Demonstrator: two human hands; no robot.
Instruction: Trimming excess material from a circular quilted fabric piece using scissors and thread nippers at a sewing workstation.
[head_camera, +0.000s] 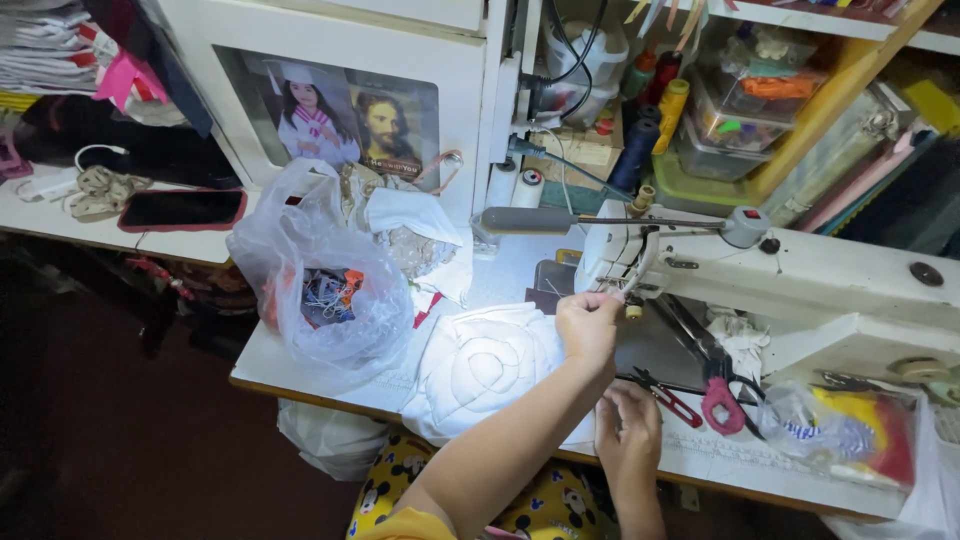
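Observation:
My left hand (590, 325) reaches up to the needle area of the white sewing machine (800, 280), fingertips pinched together on what looks like a thin thread. Lower down, my right hand (628, 430) rests near the table's front edge with its fingers loosely curled; whether it holds anything is unclear. It lies just left of small red-handled snips (672, 402). A white padded fabric piece (480, 365) stitched in a rose-like swirl lies on the table under my left forearm.
Pink-handled scissors (718, 395) lie by the machine. A clear plastic bag (320, 290) of scraps stands at the left, and another bag (860, 430) with yellow and red contents at the right. Thread spools (640, 150), a phone (185, 208) and framed pictures (340, 120) sit behind.

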